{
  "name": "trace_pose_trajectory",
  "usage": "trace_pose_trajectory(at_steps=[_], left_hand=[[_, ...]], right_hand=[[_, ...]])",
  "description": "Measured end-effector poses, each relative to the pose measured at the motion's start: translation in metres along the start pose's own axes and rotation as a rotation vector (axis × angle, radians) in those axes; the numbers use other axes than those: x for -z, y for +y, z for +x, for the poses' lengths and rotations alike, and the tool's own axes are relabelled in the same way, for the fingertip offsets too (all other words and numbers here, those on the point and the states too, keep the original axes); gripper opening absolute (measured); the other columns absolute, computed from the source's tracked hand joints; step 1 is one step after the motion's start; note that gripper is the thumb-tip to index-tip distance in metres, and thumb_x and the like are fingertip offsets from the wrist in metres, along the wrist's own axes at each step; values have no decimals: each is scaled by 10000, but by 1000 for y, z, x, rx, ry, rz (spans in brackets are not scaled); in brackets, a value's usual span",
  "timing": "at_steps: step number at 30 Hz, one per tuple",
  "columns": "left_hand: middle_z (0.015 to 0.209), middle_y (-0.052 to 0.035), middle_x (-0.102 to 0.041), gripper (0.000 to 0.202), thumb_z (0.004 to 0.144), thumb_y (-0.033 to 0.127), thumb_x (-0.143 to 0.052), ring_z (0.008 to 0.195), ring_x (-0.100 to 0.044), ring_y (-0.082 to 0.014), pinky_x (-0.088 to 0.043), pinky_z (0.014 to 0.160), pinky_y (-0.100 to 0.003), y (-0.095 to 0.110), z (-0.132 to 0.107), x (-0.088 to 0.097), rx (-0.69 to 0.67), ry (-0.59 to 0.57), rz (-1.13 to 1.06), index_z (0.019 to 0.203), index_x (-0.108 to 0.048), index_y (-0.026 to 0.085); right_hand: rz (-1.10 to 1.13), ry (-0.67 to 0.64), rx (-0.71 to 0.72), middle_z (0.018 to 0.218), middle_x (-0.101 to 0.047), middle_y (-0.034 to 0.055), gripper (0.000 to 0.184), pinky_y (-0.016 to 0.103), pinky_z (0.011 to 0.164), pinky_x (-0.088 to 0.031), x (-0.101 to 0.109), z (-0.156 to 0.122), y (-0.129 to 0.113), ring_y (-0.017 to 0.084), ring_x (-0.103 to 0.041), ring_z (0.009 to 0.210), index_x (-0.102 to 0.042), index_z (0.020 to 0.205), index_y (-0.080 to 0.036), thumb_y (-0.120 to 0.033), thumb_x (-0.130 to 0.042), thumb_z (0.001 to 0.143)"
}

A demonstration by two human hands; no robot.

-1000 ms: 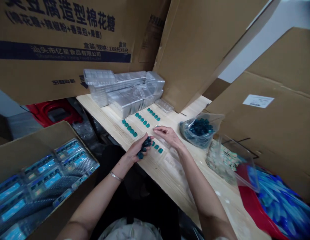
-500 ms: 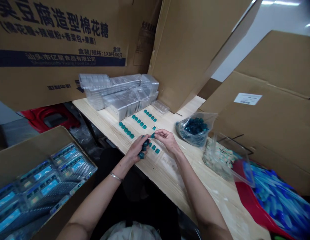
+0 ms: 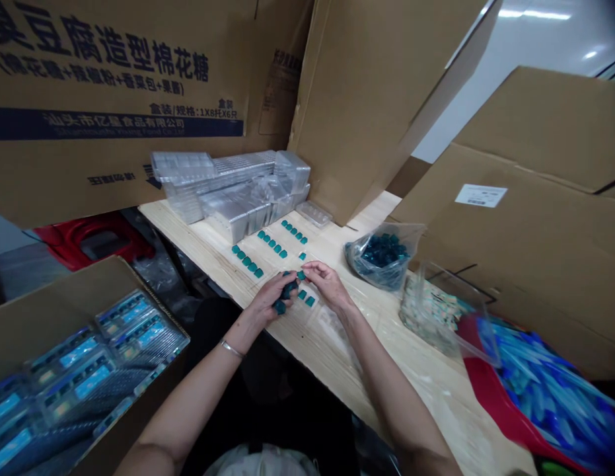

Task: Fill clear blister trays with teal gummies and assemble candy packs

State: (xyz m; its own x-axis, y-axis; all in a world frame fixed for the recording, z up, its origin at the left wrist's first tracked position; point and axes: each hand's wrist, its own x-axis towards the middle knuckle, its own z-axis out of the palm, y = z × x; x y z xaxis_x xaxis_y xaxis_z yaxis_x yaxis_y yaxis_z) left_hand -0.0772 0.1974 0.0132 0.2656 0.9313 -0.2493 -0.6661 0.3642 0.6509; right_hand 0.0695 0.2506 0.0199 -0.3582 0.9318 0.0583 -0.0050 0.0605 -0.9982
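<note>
My left hand (image 3: 271, 296) is curled around several dark teal gem-like pieces (image 3: 280, 305), some showing at its palm side. Close beside it, my right hand (image 3: 327, 284) pinches one teal piece (image 3: 301, 275) between thumb and fingertips. Both hands are over the near part of the wooden table (image 3: 331, 370). Rows of teal pieces (image 3: 248, 261) lie beyond my left hand, with a second row (image 3: 272, 244) and a third row (image 3: 294, 231) farther back. A few more teal pieces (image 3: 306, 298) lie just under and between my hands. The clear trays beneath them are hard to make out.
Stacked clear plastic trays (image 3: 238, 195) stand at the back. A bag of dark teal pieces (image 3: 384, 251), a clear bin of pale pieces (image 3: 431, 307) and a red tub of blue items (image 3: 485, 396) line the right. An open carton (image 3: 163, 307) of packed boxes sits left.
The view has shifted slightly. My right hand still pinches a teal piece beside the left, which keeps its handful; the hands have barely moved.
</note>
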Motion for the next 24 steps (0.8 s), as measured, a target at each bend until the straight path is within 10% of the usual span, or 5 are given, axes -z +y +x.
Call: trace_pose_trajectory(at_steps=[9, 24], left_hand=[[609, 42, -476, 283, 648, 323, -712, 437, -437, -25, -223, 316, -122, -9, 13, 1, -2, 110, 26, 771, -538, 138], [664, 34, -492, 269, 675, 326, -695, 424, -385, -6, -198, 315, -110, -9, 10, 8, 19, 95, 15, 767, -520, 142]], right_hand=[[-357, 50, 152, 742, -637, 24, 281, 265, 651, -436, 12, -10, 9, 140, -552, 664, -676, 857, -180, -390, -691, 671], [-1031, 160, 249, 786, -644, 67, 250, 264, 712, -393, 51, 62, 48, 169, -563, 745, -696, 844, -157, -361, -560, 798]])
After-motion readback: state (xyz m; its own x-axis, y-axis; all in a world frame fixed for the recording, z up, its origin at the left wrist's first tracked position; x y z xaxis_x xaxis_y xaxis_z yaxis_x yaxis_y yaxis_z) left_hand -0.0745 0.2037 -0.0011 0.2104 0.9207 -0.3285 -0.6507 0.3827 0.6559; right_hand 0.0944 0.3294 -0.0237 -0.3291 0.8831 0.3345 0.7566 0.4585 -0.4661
